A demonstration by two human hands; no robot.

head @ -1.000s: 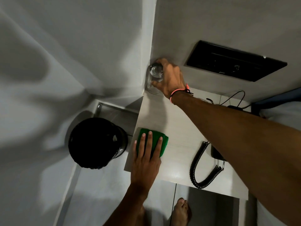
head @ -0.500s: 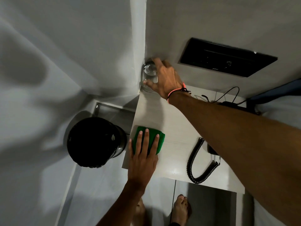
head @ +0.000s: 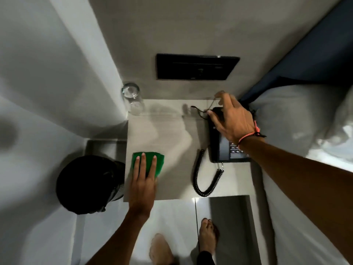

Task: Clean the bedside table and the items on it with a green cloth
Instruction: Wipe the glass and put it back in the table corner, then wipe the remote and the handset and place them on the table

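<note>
The pale bedside table (head: 172,131) stands between a wall and the bed. My left hand (head: 142,180) lies flat, fingers apart, pressing the folded green cloth (head: 159,161) onto the table's front left part. My right hand (head: 232,119) is over the far end of the black telephone (head: 222,150), thumb at its left edge and fingers curled past its top near thin cables. Blur hides whether it grips. A clear drinking glass (head: 132,100) stands alone in the back left corner. The coiled phone cord (head: 204,180) loops near the front edge.
A black waste bin (head: 86,184) stands on the floor left of the table. A black panel (head: 196,66) is set in the wall behind. The bed with white linen (head: 305,121) borders the table's right side. My bare feet (head: 208,236) are on the tiled floor.
My right hand let go of the glass in the back left corner and moved right to the telephone's far end. The left hand stayed on the green cloth. The view swung right.
</note>
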